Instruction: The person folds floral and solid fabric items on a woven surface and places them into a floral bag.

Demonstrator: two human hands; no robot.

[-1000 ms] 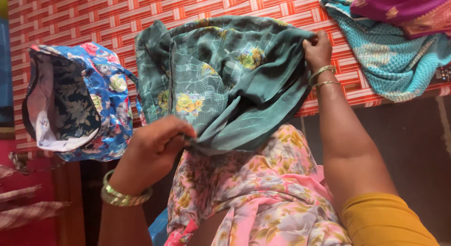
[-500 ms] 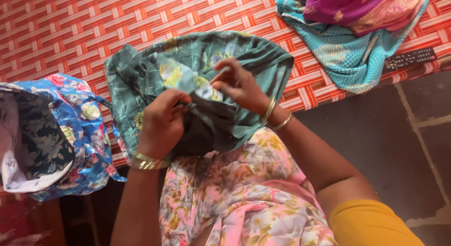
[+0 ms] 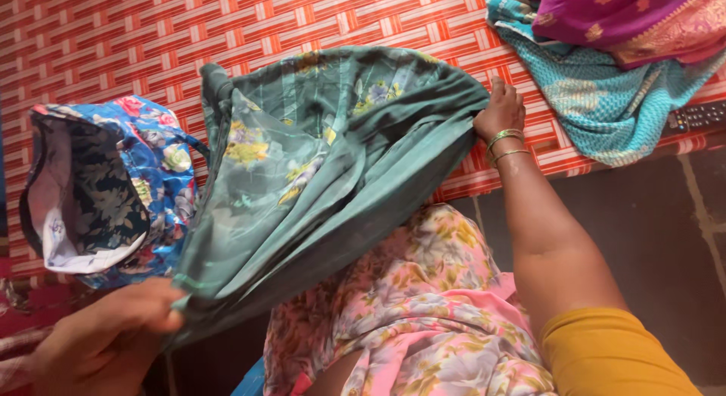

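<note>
A green floral cloth [image 3: 325,169] is stretched out over the red woven cot [image 3: 136,48]. My left hand [image 3: 106,339] grips one end of it at the lower left, low and near my body. My right hand [image 3: 499,112] holds the other end at the right, pressed near the cot's edge; thin bangles circle that wrist. The cloth runs taut in a diagonal band between both hands, its upper part bunched on the cot.
A blue floral cloth bag [image 3: 113,184] lies open at the left. Turquoise [image 3: 605,93] and purple [image 3: 628,18] fabrics are piled at the top right, with a black remote [image 3: 696,116] beside them. My pink floral garment [image 3: 408,313] is below; dark floor at the right.
Both hands were together at the middle of the cloth; they have now pulled apart, the left down and left, the right out to the right, stretching the cloth.
</note>
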